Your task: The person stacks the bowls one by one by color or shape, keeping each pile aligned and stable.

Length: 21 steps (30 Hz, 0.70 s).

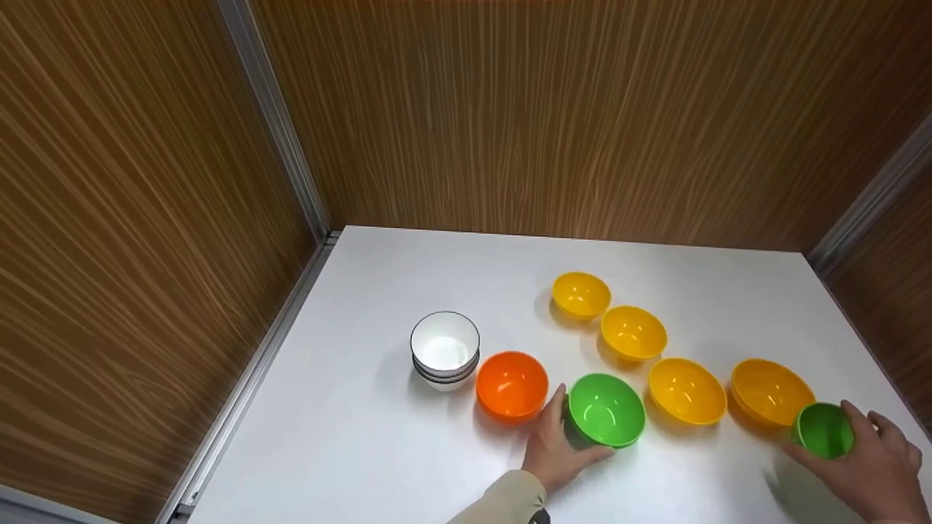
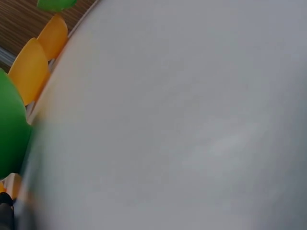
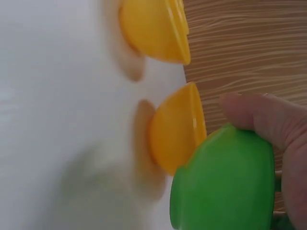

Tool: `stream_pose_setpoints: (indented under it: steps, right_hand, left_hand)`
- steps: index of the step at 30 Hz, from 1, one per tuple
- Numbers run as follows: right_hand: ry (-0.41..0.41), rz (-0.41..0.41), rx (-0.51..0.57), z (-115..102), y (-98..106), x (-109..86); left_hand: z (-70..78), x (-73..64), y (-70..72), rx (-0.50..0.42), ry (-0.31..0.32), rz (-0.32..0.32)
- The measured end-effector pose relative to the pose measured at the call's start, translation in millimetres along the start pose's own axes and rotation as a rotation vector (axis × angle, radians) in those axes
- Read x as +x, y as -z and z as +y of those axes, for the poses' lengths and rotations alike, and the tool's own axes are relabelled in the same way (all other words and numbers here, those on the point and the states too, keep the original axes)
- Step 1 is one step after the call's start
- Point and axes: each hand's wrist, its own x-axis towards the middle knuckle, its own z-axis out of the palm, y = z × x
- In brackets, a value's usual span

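Note:
My left hand (image 1: pixel 551 453) grips a green bowl (image 1: pixel 606 409) by its left side, thumb at the near rim and fingers along the far left. The same bowl (image 2: pixel 10 127) shows at the left edge of the left wrist view. Over at the right, my right hand (image 1: pixel 874 466) holds a smaller green bowl (image 1: pixel 823 429) raised above the table, tilted, thumb and fingers on opposite sides. In the right wrist view this bowl (image 3: pixel 225 182) partly covers a yellow bowl (image 3: pixel 175 129). An orange bowl (image 1: pixel 512 386) sits just left of my left hand.
A stack of white bowls with dark rims (image 1: pixel 445 346) stands left of the orange bowl. Several yellow bowls (image 1: pixel 580 295) run diagonally from the back middle to the right. Wood-grain panels (image 1: pixel 546 116) enclose the white table (image 1: pixel 349 437) at the back and sides.

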Motion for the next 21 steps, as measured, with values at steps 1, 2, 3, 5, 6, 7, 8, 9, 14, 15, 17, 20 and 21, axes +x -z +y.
stream_pose_setpoints:
  steps: [1,2,3,5,6,7,8,9,14,15,17,20,21]
  right_hand:
    - [0.025,0.012,0.002,-3,2,-1.2]
    - [0.049,0.026,0.004,-7,4,-2.5]
    - [0.073,0.042,0.008,-11,7,-3.5]
    - [0.133,0.077,0.015,-18,10,-5.2]
    - [0.157,0.096,0.015,-23,11,-6.1]
    - [0.183,0.114,0.022,-27,12,-6.8]
    - [0.212,0.131,0.03,-31,13,-7.8]
    - [0.242,0.141,0.041,-35,13,-8.9]
    - [0.39,0.147,0.108,-58,11,-14.1]
    - [0.414,0.142,0.123,-64,11,-14.7]
    - [0.461,0.131,0.149,-76,10,-15.3]
    - [0.532,0.127,0.175,-97,7,-16.4]
    - [0.556,0.126,0.183,-104,6,-16.8]
  left_hand:
    - [0.7,-0.2,0.9,-0.006,0.005,-0.006]
    - [1.7,-0.6,1.9,-0.006,0.006,-0.011]
    - [2.7,-1.1,2.5,-0.002,0.006,-0.016]
    - [4.8,-2.4,3.6,0.027,0.005,-0.023]
    - [5.8,-3.1,3.9,0.045,0.002,-0.027]
    - [7.0,-3.4,3.9,0.06,-0.004,-0.029]
    - [8.2,-3.7,3.8,0.069,-0.011,-0.03]
    - [9.3,-4.0,3.6,0.078,-0.016,-0.03]
    - [13.0,-2.8,3.1,0.111,-0.04,-0.032]
    - [13.5,-2.1,3.3,0.114,-0.042,-0.036]
    - [14.2,-0.4,3.9,0.118,-0.042,-0.04]
    - [15.0,2.1,5.4,0.125,-0.036,-0.039]
    - [15.3,2.6,5.8,0.131,-0.035,-0.036]
